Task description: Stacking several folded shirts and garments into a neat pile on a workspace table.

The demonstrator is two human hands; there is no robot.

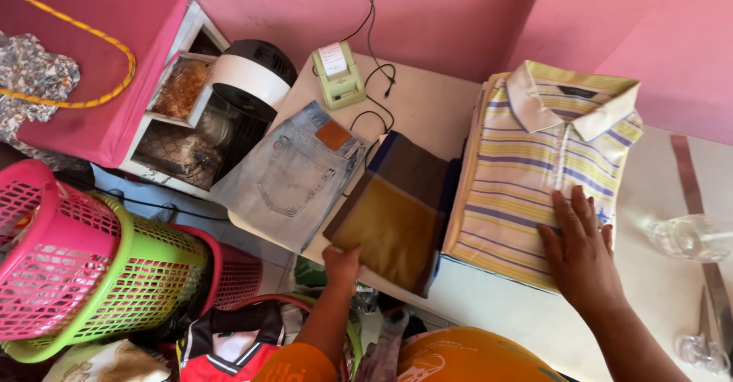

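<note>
My right hand [580,244] lies flat, fingers apart, on a folded yellow polo shirt with purple stripes [527,153] that tops a stack of folded clothes on the white table [504,313]. My left hand [341,264] grips the near edge of a folded brown and mustard cloth [393,210] at the table's front edge. To the left of that cloth, a folded pair of light blue jeans [294,172] hangs partly over the table's corner.
A small green label printer [337,77] with black cables sits at the table's back. A clear bottle [691,237] and scissors [706,336] lie at right. Pink and green laundry baskets [84,260] stand on the floor at left, beside a white fan [248,77] and a shelf.
</note>
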